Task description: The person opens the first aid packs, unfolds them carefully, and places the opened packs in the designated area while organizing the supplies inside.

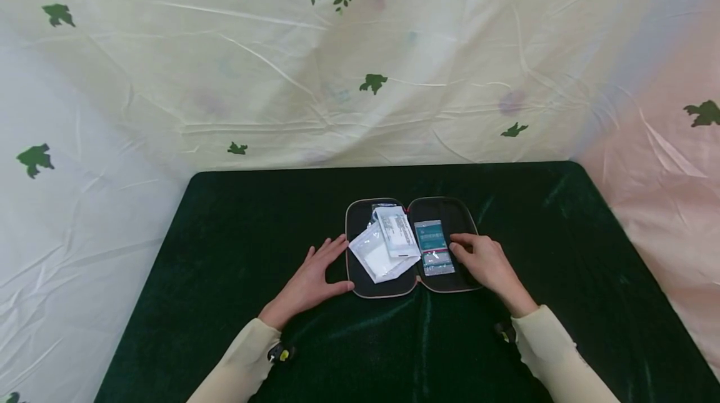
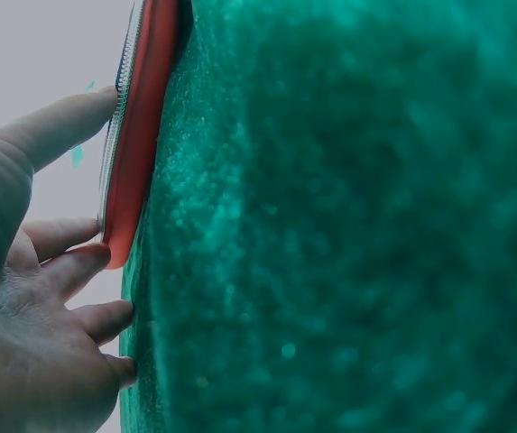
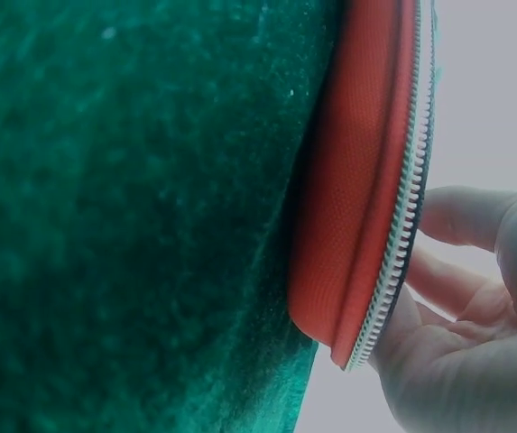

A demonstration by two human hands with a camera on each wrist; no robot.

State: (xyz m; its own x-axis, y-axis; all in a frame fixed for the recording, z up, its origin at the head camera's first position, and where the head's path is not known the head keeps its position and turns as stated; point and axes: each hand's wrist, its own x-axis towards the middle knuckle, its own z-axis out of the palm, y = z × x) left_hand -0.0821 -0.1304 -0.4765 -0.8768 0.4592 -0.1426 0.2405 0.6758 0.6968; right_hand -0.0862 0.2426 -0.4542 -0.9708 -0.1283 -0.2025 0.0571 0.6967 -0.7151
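A zip case (image 1: 465,278), red outside and dark inside, lies unfolded on the green cloth. In its left half are a white packet (image 1: 397,231) with print and a white, clear-edged packet (image 1: 374,259), overlapping. A teal and silver sachet (image 1: 433,247) lies in the right half. My left hand (image 1: 312,278) touches the case's left rim with spread fingers, thumb at the lower corner. My right hand (image 1: 486,259) reaches over the right rim, its thumb and forefinger beside the sachet. Whether they touch the sachet is too small to tell. In the right wrist view the case's zipper edge (image 3: 398,234) hides the fingertips.
The table (image 1: 247,222) is covered in dark green velvety cloth. Behind it and at both sides hangs pale fabric (image 1: 292,97) with green bird and leaf prints. Another small clear-wrapped item (image 1: 382,205) shows partly at the top of the left half.
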